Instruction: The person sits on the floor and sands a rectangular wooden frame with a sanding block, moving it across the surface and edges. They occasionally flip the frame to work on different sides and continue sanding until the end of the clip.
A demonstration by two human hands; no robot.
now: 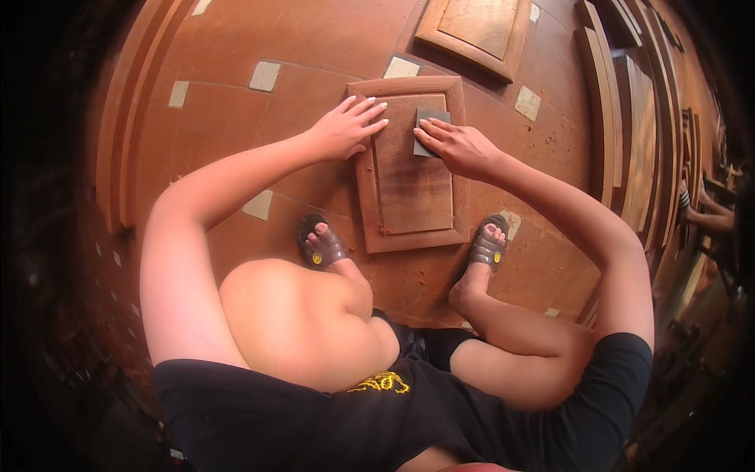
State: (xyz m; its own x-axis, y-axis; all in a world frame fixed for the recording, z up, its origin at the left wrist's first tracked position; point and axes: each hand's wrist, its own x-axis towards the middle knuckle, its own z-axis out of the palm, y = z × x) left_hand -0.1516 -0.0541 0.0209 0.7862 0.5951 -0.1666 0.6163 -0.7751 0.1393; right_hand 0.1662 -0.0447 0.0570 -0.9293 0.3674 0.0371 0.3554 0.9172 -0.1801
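Observation:
A wooden cabinet door panel (pixel 415 200) with a raised frame lies flat on the floor before my feet. My left hand (pixel 346 128) rests on its upper left edge, fingers stretched out and spread, holding nothing. On the upper right of the panel's inner field my right hand (pixel 464 148) presses a dark grey piece of sandpaper (pixel 431 118). The fingers lie over the sheet and hide part of it. Fine reddish dust shows along the panel's lower inner edge.
A second door panel (pixel 478 31) lies farther off. Long wooden boards (pixel 130 118) run along the left, and more boards (pixel 641 141) are stacked at the right. Shavings dot the tiled floor (pixel 314 94). Another person's leg (pixel 712 216) shows at the far right.

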